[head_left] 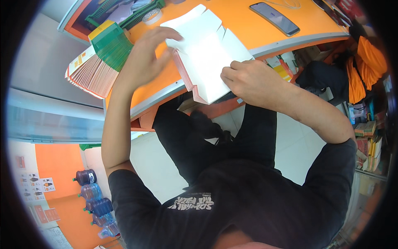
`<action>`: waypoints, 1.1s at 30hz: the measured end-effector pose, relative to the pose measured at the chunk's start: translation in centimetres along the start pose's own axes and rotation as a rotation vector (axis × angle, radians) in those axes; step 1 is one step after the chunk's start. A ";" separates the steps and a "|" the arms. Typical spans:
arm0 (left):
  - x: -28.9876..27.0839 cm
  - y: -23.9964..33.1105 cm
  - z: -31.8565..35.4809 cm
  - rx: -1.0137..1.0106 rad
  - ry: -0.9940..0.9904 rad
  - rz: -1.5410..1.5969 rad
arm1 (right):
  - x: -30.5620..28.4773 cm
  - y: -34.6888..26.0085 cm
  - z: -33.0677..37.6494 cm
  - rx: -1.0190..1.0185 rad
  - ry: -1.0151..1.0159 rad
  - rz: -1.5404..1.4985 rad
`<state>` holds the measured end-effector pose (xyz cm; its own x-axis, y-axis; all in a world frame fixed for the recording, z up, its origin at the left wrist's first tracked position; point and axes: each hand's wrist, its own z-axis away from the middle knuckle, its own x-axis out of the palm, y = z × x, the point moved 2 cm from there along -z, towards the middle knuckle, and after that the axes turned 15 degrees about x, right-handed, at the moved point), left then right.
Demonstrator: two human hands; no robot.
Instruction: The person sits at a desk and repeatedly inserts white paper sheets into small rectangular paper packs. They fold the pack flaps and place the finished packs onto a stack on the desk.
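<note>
A stack of white die-cut cardboard box blanks, pink along the layered left edge, lies on the orange table and overhangs its near edge. My right hand is closed at the right side of the stack, fingers curled against the top blank. At the upper left edge, my left hand is slightly blurred, thumb and fingers apart, fingertips over the white surface. Beside my left wrist stands a fanned row of folded cartons in green, yellow and white.
A phone lies on the table at the far right. Behind my left hand are a tape roll and a green crate. Another person in an orange garment is at the right. Water jugs line the left wall.
</note>
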<state>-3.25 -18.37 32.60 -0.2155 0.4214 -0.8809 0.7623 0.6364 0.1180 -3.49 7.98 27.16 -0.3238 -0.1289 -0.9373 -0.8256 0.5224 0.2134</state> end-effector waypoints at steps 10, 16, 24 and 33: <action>6.8 8.9 4.0 -0.048 -0.238 -0.335 | 1.9 -2.3 -0.2 0.105 0.229 -0.035; 6.6 7.7 4.0 0.133 -0.177 -0.487 | 1.3 -2.6 -0.3 0.151 0.275 -0.094; 4.4 3.8 2.3 0.181 -0.211 -0.148 | 0.5 -1.1 -1.9 0.253 0.086 -0.304; 4.4 -1.1 -1.0 -0.283 -0.543 0.232 | 1.6 4.4 -7.8 0.342 -0.486 -0.663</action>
<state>-5.67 -16.55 29.07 0.3309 0.2291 -0.9154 0.5454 0.7452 0.3836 -11.27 3.47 28.79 0.4673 -0.1628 -0.8689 -0.5654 0.7006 -0.4354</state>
